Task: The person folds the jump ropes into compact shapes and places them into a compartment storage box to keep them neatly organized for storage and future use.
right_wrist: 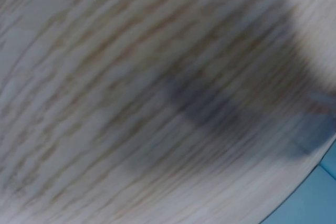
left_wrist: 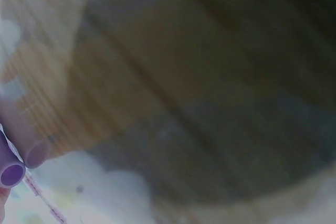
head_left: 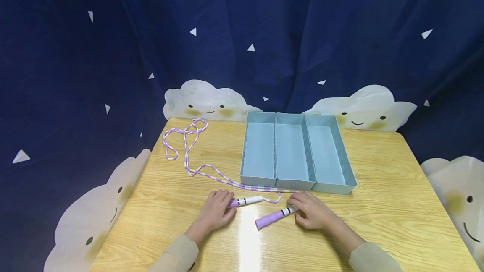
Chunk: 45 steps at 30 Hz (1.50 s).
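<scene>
A beaded jump rope in purple and white [head_left: 206,174] lies on the table, looped at the far left and running along the front of the blue bins. My left hand [head_left: 216,210] grips one purple-and-white handle [head_left: 252,200], its white end pointing right. With curled fingers my right hand [head_left: 311,211] holds the white end of the other handle [head_left: 269,220], whose purple grip points left and toward me. The left wrist view catches the open end of a purple handle [left_wrist: 11,171] at its left edge. Neither hand's work shows in the right wrist view.
Three joined light-blue bins [head_left: 261,148] stand at the back right of the wooden table [head_left: 382,171], just beyond the hands. Cloud-shaped panels [head_left: 211,98] edge the table, and a dark blue curtain [head_left: 227,32] hangs behind.
</scene>
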Available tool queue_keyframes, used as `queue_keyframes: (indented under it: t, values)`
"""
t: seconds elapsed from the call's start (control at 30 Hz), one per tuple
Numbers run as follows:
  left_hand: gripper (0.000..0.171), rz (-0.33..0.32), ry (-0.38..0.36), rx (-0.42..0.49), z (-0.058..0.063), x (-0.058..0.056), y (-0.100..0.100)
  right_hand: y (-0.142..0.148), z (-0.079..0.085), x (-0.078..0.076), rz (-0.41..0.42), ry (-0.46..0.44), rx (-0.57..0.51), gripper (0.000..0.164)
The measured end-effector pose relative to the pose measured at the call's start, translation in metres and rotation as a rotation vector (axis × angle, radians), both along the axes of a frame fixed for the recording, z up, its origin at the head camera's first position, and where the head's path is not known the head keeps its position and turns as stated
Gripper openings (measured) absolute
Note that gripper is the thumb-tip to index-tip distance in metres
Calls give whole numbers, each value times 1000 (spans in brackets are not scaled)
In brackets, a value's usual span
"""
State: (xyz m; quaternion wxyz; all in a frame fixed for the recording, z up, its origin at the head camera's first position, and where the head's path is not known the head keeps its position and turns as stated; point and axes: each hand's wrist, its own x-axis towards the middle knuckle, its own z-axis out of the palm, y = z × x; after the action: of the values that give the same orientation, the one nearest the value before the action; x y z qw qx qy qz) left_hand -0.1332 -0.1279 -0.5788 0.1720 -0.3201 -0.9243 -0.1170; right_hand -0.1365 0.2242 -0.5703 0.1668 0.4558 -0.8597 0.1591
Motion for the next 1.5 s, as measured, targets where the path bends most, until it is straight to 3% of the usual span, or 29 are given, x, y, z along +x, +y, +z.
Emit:
queue_keyframes:
  t: [0.47,0.8,1.13,1.5]
  values:
    - [31,-2,-3,-105,-1,0,0,2,-8,-3,21,0,8,32]
    - [19,-23,-6,-107,-4,-2,0,0,-7,-4,22,4,9,32]
    - [21,-67,-19,-120,-3,-5,-3,1,-3,-6,54,21,-5,31]
    - [19,-98,-65,-159,2,-6,-5,2,-1,-4,49,-23,26,24]
